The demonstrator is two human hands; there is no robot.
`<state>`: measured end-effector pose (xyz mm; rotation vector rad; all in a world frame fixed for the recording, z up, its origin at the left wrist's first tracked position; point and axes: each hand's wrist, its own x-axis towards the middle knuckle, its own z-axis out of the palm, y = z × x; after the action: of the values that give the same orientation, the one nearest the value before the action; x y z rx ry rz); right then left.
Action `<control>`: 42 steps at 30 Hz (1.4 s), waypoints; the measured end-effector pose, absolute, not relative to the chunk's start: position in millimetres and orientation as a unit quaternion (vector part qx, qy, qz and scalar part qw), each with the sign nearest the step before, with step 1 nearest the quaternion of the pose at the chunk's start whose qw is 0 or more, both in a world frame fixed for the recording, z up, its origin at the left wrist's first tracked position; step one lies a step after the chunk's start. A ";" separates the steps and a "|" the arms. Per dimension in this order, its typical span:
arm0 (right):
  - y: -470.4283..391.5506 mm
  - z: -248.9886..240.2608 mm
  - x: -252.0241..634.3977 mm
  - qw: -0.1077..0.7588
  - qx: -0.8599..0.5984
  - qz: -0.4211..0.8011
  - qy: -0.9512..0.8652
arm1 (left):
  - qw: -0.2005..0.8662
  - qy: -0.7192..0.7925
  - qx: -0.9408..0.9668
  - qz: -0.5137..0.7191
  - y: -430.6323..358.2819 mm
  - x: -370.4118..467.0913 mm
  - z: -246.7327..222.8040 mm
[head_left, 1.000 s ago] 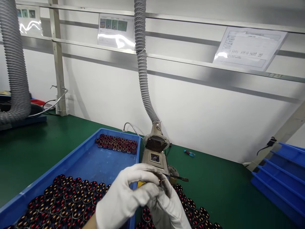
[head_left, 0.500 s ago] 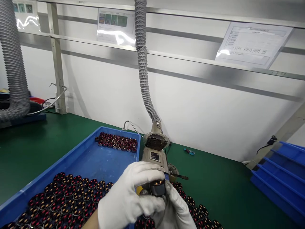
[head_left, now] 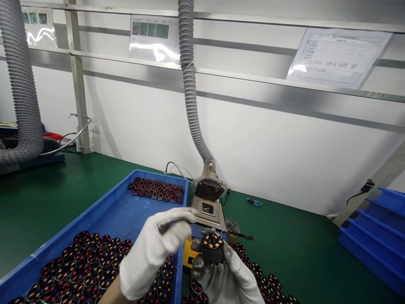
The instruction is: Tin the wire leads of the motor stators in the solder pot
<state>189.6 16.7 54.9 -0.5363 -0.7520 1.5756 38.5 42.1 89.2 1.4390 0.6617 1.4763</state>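
Observation:
My right hand (head_left: 228, 274), in a white glove with grey-stained fingertips, grips a motor stator (head_left: 212, 249). This is a short black ring with copper windings facing up, and a thin wire end sticks up from its top. To its left is my left hand (head_left: 155, 249), also gloved, with thumb and fingers apart and nothing visible between them. It hovers over the right part of a blue tray (head_left: 126, 211), clear of the stator. Rows of similar stators (head_left: 95, 255), with red and copper-coloured windings, stand in the tray below and left of that hand.
Behind my hands stands a metal solder pot (head_left: 208, 210) under a fume hood (head_left: 209, 188) with a grey hose (head_left: 190, 84). A yellow unit (head_left: 188, 253) sits below. More stators (head_left: 268, 283) lie at right. Blue-handled pliers (head_left: 254, 202) and stacked blue trays (head_left: 373, 240) are farther right.
My left hand has come off the stator and moved left, its fingers parting. The right hand keeps hold of the stator, whose windings now show more fully.

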 end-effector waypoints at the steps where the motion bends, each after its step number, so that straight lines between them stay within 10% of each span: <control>1: 16.3 54.1 190.5 0.609 -0.231 0.688 -0.321 | 0.472 0.266 0.623 0.564 40.4 36.6 90.0; 42: 13.0 57.9 184.4 0.640 -0.281 0.600 -0.388 | 0.483 0.221 0.642 0.553 28.6 40.7 104.3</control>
<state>184.4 13.0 57.9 -0.6411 -0.8856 1.3694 40.7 28.6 104.3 1.5650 0.5377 1.3481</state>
